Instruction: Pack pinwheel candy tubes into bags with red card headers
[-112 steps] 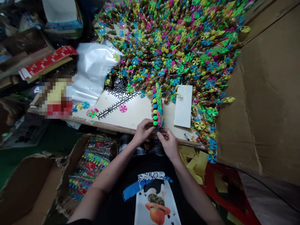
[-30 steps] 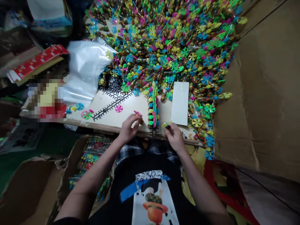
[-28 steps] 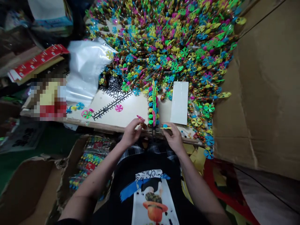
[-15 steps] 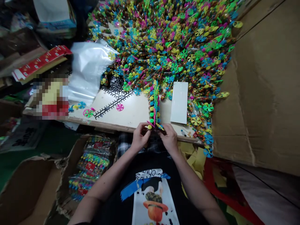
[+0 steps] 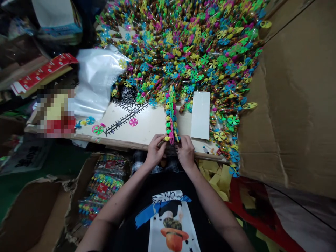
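A row of small plastic fan toys (image 5: 170,112) stands on the table in front of me, in yellow, green, blue and pink, its near end at the table's edge. My left hand (image 5: 156,150) is closed in a pinch on a yellow-headed fan toy (image 5: 167,138) at the left of that end. At the right side, my right hand (image 5: 186,152) has its fingers pressed together against the toys' near end; what lies between them is too small to make out. Black toothed plastic strips (image 5: 123,119) lie to the left, beside a loose pink fan wheel (image 5: 133,122).
A large heap of candy-filled fan toys (image 5: 183,45) covers the back of the table. A white card (image 5: 200,115) lies right of the row, a clear plastic bag (image 5: 91,84) left. Below left, a carton (image 5: 76,189) holds packed toys. Cardboard (image 5: 294,94) walls the right side.
Both hands have drawn slightly closer together at the row's near end. The splayed fan pieces there now sit nearer the row. The view has shifted a little.
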Motion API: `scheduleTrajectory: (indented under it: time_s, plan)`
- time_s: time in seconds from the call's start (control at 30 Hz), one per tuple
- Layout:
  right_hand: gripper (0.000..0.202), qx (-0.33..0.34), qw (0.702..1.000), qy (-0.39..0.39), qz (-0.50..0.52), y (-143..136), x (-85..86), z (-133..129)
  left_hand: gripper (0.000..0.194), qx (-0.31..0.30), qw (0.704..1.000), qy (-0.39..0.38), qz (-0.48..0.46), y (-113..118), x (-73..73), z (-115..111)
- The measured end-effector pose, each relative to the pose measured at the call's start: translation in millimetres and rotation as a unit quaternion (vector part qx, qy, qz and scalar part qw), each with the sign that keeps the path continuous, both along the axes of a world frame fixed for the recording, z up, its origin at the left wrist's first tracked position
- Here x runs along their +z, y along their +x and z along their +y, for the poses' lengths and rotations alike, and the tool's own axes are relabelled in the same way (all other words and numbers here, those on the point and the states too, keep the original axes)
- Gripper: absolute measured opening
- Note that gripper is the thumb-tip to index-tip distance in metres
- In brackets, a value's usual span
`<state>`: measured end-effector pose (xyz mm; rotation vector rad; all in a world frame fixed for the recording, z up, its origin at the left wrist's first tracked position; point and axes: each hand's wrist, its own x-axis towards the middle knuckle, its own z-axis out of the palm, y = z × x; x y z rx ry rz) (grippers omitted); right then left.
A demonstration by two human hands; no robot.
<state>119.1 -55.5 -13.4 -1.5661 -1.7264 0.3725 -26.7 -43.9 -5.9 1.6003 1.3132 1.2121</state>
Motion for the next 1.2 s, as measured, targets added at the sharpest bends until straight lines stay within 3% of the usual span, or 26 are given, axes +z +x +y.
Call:
scheduleTrajectory:
  time_s: [0.17,0.5,0.63,0.77,0.9,1.07,1.2]
  plan:
    - [0.013,-0.006,1.000,-0.014,0.015,0,-2.5,-3,0.014,0.035,0.999,-0.012,-0.012,8,-4.5,-4]
    - [0.012,-0.033,0.999,0.001,-0.029,1,-0.6,-3,0.009,0.022,0.994,-0.086,-0.068,7,1.8,0]
    - [0.010,0.007,0.998,-0.012,-0.066,3,3.3,-3,0.007,-0.009,0.993,-0.097,-0.064,4,3.4,6]
    - [0.032,0.055,0.995,-0.021,-0.083,1,4.0,-7,0.006,-0.018,0.993,-0.092,-0.075,2,2.5,7]
    - [0.044,0.062,0.995,-0.040,-0.072,-2,2.1,-11,0.006,-0.013,0.991,-0.103,-0.084,3,2.8,7]
    - [0.031,0.057,0.996,-0.058,-0.049,3,8.0,-8,0.005,-0.026,0.990,-0.119,-0.073,4,9.7,7]
    - [0.024,0.131,0.987,-0.087,-0.020,21,21.9,0,0.015,-0.068,0.988,-0.139,-0.006,-11,17.1,15]
